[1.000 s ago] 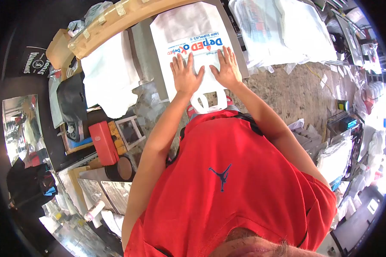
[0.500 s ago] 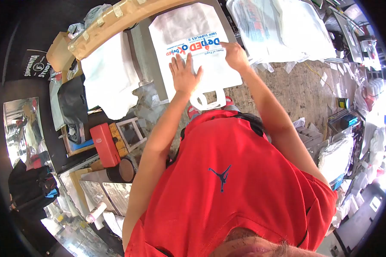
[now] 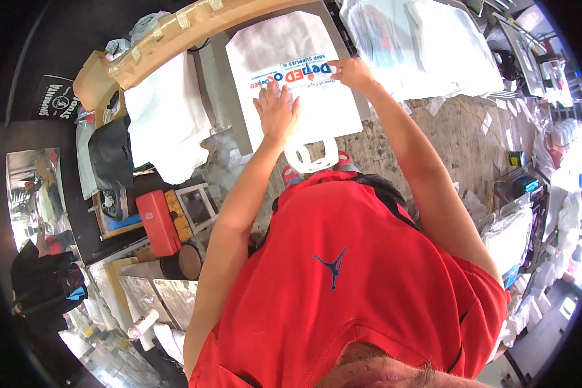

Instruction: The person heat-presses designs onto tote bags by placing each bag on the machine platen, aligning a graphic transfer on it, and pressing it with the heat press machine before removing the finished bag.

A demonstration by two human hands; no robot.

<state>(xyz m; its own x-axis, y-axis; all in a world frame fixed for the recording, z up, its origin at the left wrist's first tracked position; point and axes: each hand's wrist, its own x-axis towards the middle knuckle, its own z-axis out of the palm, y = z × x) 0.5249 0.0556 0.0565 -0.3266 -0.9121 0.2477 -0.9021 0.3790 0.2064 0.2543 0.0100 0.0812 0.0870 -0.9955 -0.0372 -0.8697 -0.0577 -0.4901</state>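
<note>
A white tote bag (image 3: 323,115) with blue and red lettering lies flat on a grey board (image 3: 239,110), its handles (image 3: 312,157) toward my body. My left hand (image 3: 278,115) rests on the bag with its fingers spread over the lower left of the print. At the right end of the lettering is my right hand (image 3: 354,74), its fingers bent and drawn together against the bag's surface. Whatever its fingertips may grip is too small to make out.
White bags (image 3: 165,119) are stacked on the left, and more lie under clear plastic (image 3: 427,45) on the right. A long taped cardboard piece (image 3: 168,39) crosses the back left. Lower left are a red box (image 3: 157,223) and a small frame (image 3: 197,205).
My right hand's extended index finger has bent, and its fingers have closed together at the print's end. My left hand stays on the bag, its fingers slightly closer together. The view has shifted slightly.
</note>
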